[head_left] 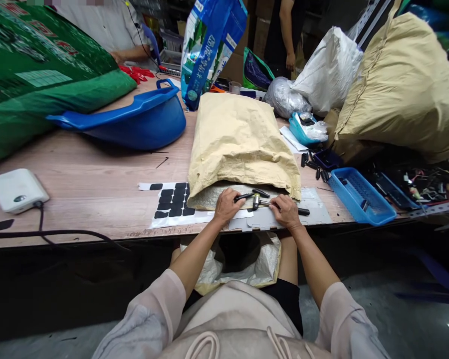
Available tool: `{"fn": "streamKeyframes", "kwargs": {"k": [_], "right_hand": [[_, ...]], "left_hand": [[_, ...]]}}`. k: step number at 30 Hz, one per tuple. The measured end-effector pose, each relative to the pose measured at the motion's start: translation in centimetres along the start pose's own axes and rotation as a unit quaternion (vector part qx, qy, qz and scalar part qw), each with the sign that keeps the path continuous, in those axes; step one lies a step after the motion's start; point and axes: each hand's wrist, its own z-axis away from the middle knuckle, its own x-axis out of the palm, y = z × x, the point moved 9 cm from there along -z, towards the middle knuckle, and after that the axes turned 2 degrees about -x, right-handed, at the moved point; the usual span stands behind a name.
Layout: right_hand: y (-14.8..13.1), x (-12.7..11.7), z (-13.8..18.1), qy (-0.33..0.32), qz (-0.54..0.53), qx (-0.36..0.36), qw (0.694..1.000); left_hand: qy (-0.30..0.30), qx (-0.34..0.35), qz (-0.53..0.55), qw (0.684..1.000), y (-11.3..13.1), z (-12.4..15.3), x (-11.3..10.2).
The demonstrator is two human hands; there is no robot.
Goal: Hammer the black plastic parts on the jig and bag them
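Head view: a pad sheet (172,202), seemingly part used, lies left of the left hand (227,205), which pinches a black part (243,196); the right hand (286,212) grips a small metal-headed tool (256,201) between them, the job apparently midway

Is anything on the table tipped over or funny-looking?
Yes. The blue basin is tipped on its side, its rim against the green sack, not sitting flat on the table. Nothing looks spilled from it. The small tool in the right hand looks whole.
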Motion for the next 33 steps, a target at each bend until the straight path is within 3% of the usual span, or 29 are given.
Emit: {"fn": "streamKeyframes", "kwargs": {"k": [7, 11, 16, 18, 20, 23, 26, 28, 30, 33], "right_hand": [[0.1, 0.1, -0.1, -0.002, 0.008, 0.024, 1.0], [0.2, 0.0, -0.1, 0.009, 0.007, 0.022, 1.0], [0.2, 0.0, -0.1, 0.013, -0.001, 0.023, 1.0], [0.2, 0.0, -0.1, 0.012, -0.004, 0.026, 1.0], [0.2, 0.0, -0.1, 0.012, -0.007, 0.029, 0.999], [0.3, 0.1, -0.1, 0.009, -0.009, 0.035, 0.999], [0.3, 0.2, -0.1, 0.005, -0.008, 0.037, 0.999], [0.3, 0.2, -0.1, 0.004, -0.006, 0.036, 0.999], [0.3, 0.2, -0.1, 0.002, -0.005, 0.033, 0.999], [0.2, 0.2, -0.1, 0.0, -0.004, 0.03, 1.0]], "left_hand": [[0.04, -0.011, 0.065, 0.997, 0.5, 0.7, -1.7], [-0.019, 0.075, 0.085, 0.993, 2.5, 4.5, -1.7], [-0.146, 0.246, 0.009, 0.958, 4.1, 13.1, 1.2], [-0.182, 0.27, -0.036, 0.945, 3.5, 15.7, 3.1], [-0.227, 0.24, -0.084, 0.94, 2.1, 17.1, 5.4], [-0.305, 0.13, -0.164, 0.929, -1.0, 17.8, 8.4], [-0.367, 0.048, -0.216, 0.904, -2.9, 18.2, 9.5], [-0.383, 0.068, -0.202, 0.899, -1.9, 18.2, 9.0], [-0.372, 0.143, -0.137, 0.907, 1.0, 17.4, 7.5], [-0.286, 0.25, -0.016, 0.925, 5.9, 14.0, 3.7]]}}
